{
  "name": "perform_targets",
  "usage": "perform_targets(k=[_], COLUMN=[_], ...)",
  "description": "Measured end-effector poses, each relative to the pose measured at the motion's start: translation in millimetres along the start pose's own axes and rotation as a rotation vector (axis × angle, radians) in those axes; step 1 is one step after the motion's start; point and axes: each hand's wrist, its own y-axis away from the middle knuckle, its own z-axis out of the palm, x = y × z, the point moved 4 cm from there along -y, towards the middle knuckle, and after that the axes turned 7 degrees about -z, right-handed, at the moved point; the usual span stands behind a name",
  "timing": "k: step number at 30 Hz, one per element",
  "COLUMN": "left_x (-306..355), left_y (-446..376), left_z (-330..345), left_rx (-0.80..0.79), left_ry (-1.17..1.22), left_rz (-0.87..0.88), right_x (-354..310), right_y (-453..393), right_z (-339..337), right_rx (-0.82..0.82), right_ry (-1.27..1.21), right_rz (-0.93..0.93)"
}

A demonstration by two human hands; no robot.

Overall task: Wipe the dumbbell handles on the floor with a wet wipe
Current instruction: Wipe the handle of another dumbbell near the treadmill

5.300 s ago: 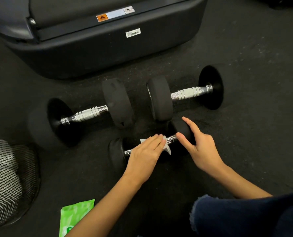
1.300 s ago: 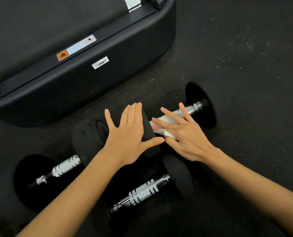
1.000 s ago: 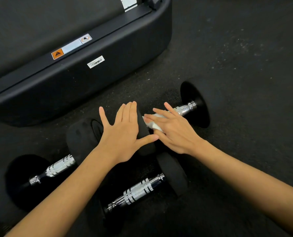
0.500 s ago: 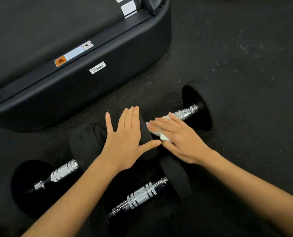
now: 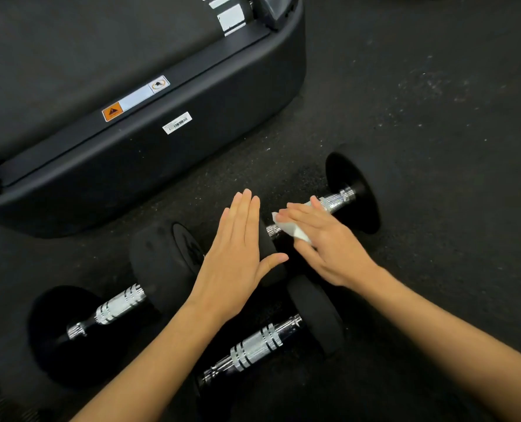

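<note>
Three black dumbbells with chrome handles lie on the dark floor. My right hand (image 5: 323, 239) presses a white wet wipe (image 5: 295, 231) onto the chrome handle (image 5: 333, 201) of the far right dumbbell (image 5: 355, 193). Flat and with fingers together, my left hand (image 5: 237, 251) rests on that dumbbell's left weight head, which it mostly hides. The left dumbbell (image 5: 116, 309) lies at lower left. A smaller dumbbell (image 5: 259, 345) lies nearest me between my forearms.
A large black treadmill base (image 5: 149, 141) with warning and barcode stickers fills the upper left, close behind the dumbbells. Speckled black rubber floor (image 5: 435, 117) stretches to the right. A bit of wire mesh shows at the bottom left corner.
My right hand has slid the wipe back and forth along the right dumbbell's handle. Five seconds ago both hands were on the small near dumbbell. My left hand stays on the weight head.
</note>
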Motion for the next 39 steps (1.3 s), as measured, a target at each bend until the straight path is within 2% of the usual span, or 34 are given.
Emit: perform_targets(k=[6, 11, 13, 16, 20, 25, 31, 35, 39], left_x=[-2, -4, -4, -2, -2, -2, -3, -2, -3], left_y=[0, -1, -2, -1, -1, 0, -1, -1, -2], left_z=[0, 1, 1, 1, 1, 1, 0, 2, 1], left_rx=[-0.016, -0.023, -0.026, -0.027, -0.024, -0.032, -0.024, -0.029, -0.035], left_ry=[-0.011, -0.046, -0.041, -0.035, -0.048, -0.039, -0.062, -0.088, -0.059], left_rz=[-0.005, -0.003, -0.005, -0.001, 0.004, 0.004, 0.004, 0.004, 0.001], right_x=[4, -2, -4, 5, -11, 2, -6, 6, -10], right_y=[0, -13, -11, -14, -31, -17, -12, -5, -15], right_z=[-4, 3, 4, -6, 2, -6, -1, -4, 2], right_rx=[-0.071, -0.114, -0.128, -0.081, -0.135, -0.12, -0.093, -0.115, -0.135], right_ry=[-0.095, 0.009, -0.03, -0.139, -0.097, -0.143, -0.171, -0.184, -0.124], right_rz=[-0.058, -0.055, -0.058, 0.058, -0.003, 0.05, -0.015, 0.055, -0.013])
